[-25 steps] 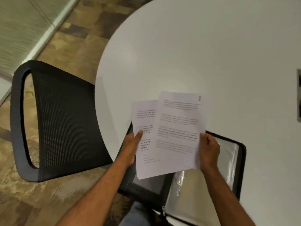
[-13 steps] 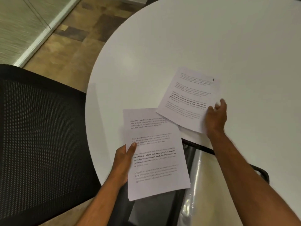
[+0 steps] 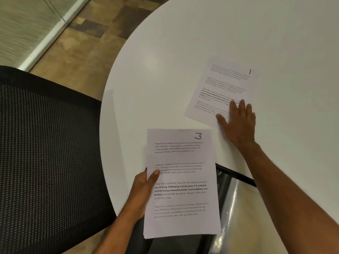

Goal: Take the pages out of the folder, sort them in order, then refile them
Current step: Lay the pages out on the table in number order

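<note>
White paper, printed text, hand-numbered at the top right corner. Page 1 (image 3: 222, 92) lies flat on the bench (image 3: 183, 52), out toward the middle, turned a little askew. Right hand (image 3: 236, 121) rests on its near corner, fingers straight and spread, palm down, gripping nothing.

Stack (image 3: 181, 184) sits nearer the body, held above the bench edge; top sheet reads 3. Left hand (image 3: 145, 187) grips its left margin, thumb on top, fingers hidden underneath. Several sheet edges show at the bottom; count not readable.

Folder (image 3: 236, 198) lies open under and right of the stack, black border, glossy clear sleeves, partly covered by the right forearm. Black mesh chair (image 3: 45, 153) to the left, patterned floor beyond.

Step in hand, by my reading: sorting. Pages are out; 1 has been set down as the start of an ordered pile. Next move likely calls for finding page 2. With 3 on top, that means fanning or peeling sheets, so the right hand must leave page 1 and help.
</note>
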`<action>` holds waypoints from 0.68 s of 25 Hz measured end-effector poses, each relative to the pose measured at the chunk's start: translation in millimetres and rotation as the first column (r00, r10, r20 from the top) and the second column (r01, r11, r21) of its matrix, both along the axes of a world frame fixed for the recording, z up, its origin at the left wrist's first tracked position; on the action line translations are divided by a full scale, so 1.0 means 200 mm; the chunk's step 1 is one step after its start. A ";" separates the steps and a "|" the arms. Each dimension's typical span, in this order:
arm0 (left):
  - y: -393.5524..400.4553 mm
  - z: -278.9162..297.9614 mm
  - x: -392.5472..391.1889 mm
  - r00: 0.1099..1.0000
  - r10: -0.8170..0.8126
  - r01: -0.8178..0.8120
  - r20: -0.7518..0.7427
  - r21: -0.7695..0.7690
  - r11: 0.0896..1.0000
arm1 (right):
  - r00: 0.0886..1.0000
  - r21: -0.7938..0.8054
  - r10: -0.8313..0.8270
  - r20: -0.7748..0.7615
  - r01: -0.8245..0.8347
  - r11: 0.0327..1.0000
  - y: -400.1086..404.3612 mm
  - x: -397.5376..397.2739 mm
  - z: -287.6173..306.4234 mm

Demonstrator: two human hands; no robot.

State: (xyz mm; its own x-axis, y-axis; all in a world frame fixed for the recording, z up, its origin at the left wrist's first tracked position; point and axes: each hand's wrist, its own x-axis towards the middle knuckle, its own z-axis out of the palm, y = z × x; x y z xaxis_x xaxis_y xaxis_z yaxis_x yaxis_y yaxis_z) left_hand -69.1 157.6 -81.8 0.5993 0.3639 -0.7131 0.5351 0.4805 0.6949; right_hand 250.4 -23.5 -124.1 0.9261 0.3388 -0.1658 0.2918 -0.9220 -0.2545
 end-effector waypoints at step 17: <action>0.03 0.01 0.02 0.999 -0.037 0.035 -0.024 -0.051 0.998 | 0.996 0.117 0.068 -0.056 -0.061 0.991 0.40 -0.09 0.02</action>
State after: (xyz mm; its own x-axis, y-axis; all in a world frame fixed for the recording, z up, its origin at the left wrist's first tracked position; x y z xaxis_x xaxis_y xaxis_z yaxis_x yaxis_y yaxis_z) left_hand -65.0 162.7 -80.3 0.5930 0.3054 -0.7450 0.5697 0.4947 0.6563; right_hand 232.6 57.5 -121.1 0.8913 0.4176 -0.1768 0.3306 -0.8652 -0.3770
